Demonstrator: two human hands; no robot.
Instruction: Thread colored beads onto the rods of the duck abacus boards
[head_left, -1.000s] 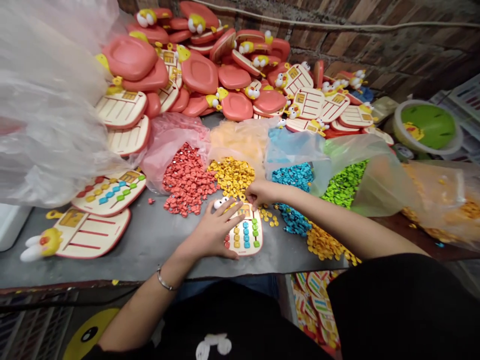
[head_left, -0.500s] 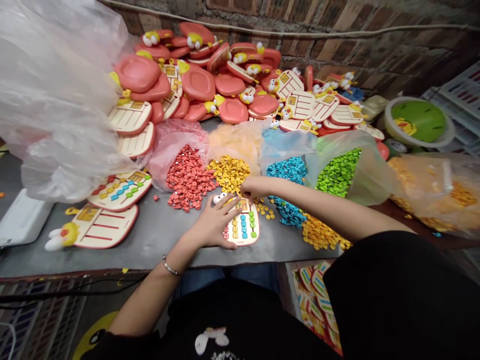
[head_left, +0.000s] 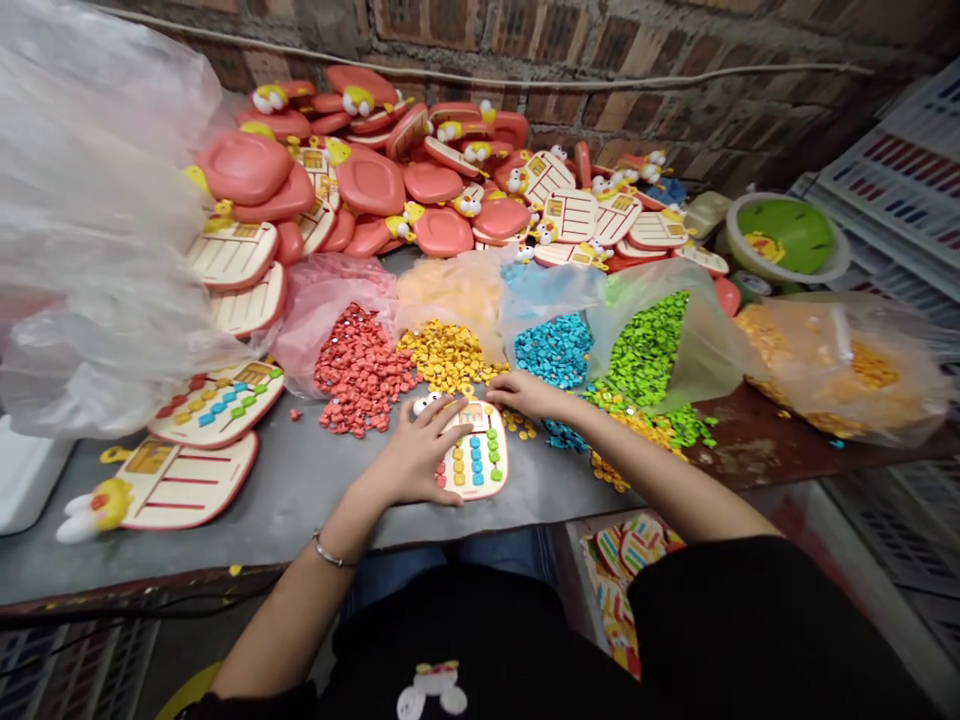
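A cream toy board with a red rim and bulging white eyes lies on the grey table. Columns of red, yellow, blue and green beads sit in its slots. My left hand grips the board from the left, fingers spread across its upper part and thumb by the lower edge. At its upper right corner, beside a round yellow piece, my right hand has its fingers bent together; whatever is between the fingertips is hidden. Loose yellow discs lie just under that hand.
Behind the board spill piles of red beads, yellow beads, blue beads and green beads from plastic bags. Stacked red-backed boards line the brick wall. Two boards and a large plastic bag are at left.
My right hand has lifted slightly off the board's top corner, its fingers less curled, uncovering a round yellow piece there. My left hand stays on the board. The view has shifted.
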